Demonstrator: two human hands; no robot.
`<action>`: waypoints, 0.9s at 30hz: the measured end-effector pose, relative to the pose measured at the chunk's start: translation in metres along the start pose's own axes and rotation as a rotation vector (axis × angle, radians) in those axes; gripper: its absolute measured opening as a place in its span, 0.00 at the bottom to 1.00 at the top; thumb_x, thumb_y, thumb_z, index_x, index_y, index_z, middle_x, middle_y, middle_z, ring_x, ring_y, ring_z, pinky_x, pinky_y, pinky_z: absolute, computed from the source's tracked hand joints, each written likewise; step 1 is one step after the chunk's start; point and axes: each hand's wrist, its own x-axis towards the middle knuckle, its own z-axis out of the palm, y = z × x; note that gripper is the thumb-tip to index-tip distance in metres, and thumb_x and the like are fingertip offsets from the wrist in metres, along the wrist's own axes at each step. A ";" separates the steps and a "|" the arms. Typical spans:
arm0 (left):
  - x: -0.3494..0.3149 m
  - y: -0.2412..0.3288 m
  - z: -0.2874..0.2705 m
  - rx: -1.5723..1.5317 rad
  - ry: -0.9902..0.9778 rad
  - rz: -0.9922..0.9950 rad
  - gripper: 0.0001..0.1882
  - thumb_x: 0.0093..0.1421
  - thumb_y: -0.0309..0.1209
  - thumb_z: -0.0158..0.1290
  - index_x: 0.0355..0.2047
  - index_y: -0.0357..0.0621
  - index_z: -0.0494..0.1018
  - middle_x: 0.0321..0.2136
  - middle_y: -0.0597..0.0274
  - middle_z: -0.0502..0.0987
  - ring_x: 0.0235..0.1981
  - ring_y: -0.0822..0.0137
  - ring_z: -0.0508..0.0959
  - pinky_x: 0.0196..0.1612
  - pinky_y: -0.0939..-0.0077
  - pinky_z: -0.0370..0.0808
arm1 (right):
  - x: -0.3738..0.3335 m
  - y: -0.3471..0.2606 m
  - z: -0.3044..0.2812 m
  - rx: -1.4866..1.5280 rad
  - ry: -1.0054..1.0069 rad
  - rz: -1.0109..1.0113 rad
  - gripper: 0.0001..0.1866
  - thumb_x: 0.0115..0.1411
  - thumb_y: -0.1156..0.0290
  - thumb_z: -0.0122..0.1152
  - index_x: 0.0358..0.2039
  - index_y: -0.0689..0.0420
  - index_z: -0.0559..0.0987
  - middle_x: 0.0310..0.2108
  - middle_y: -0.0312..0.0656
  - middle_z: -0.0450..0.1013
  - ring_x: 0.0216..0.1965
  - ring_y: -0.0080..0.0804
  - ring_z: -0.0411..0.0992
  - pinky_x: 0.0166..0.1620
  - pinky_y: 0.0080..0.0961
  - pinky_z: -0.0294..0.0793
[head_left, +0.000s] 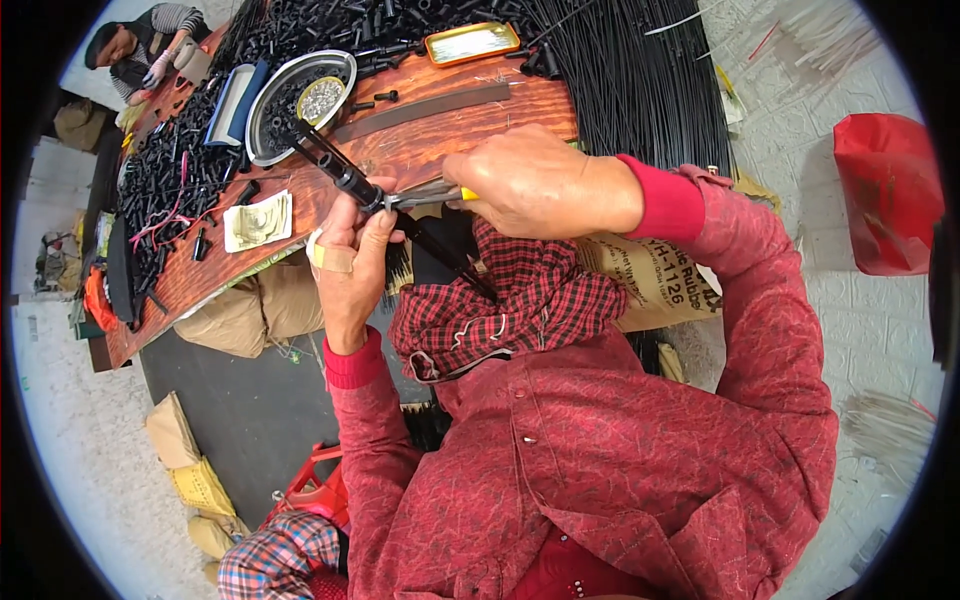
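Note:
My left hand (350,265), with tape around a finger, is closed on a bundle of thin black rods (447,250). The rods slant from my lap up over the table edge, and a black tubular fitting (352,182) sits around them just beyond my fingertips. My right hand (545,185) grips a pair of pliers (425,194) with yellow on the handle. Their jaws meet the bundle beside my left thumb, at a small silvery piece partly hidden by the fingers. Red-and-black checked cloth (510,315) lies across my lap under the rods.
On the wooden table (440,135) are piled black fittings (180,165), a metal tray (262,150) with a round tin (320,100) of small silvery pieces, and an orange-rimmed tin (472,44). Long black rods (640,90) lie right. Another person (140,50) sits far left.

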 end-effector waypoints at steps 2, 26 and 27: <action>-0.003 -0.002 0.000 -0.054 0.002 -0.009 0.13 0.63 0.24 0.51 0.48 0.36 0.72 0.35 0.67 0.74 0.32 0.78 0.75 0.35 0.84 0.76 | 0.000 0.005 -0.002 0.116 -0.067 0.004 0.12 0.58 0.66 0.58 0.31 0.64 0.74 0.22 0.52 0.74 0.28 0.54 0.74 0.30 0.45 0.71; -0.007 -0.019 -0.017 -0.318 -0.208 0.084 0.24 0.61 0.37 0.58 0.52 0.34 0.70 0.35 0.60 0.77 0.34 0.73 0.76 0.33 0.83 0.75 | -0.005 0.018 0.010 0.507 -0.197 0.019 0.13 0.64 0.63 0.53 0.35 0.62 0.75 0.22 0.41 0.76 0.25 0.35 0.76 0.30 0.33 0.72; -0.007 -0.019 -0.015 -0.278 -0.169 0.053 0.24 0.62 0.37 0.57 0.53 0.34 0.69 0.36 0.61 0.77 0.33 0.73 0.76 0.33 0.83 0.74 | -0.005 0.017 0.010 0.502 -0.221 0.026 0.13 0.64 0.63 0.53 0.34 0.62 0.75 0.21 0.41 0.76 0.25 0.35 0.75 0.29 0.32 0.72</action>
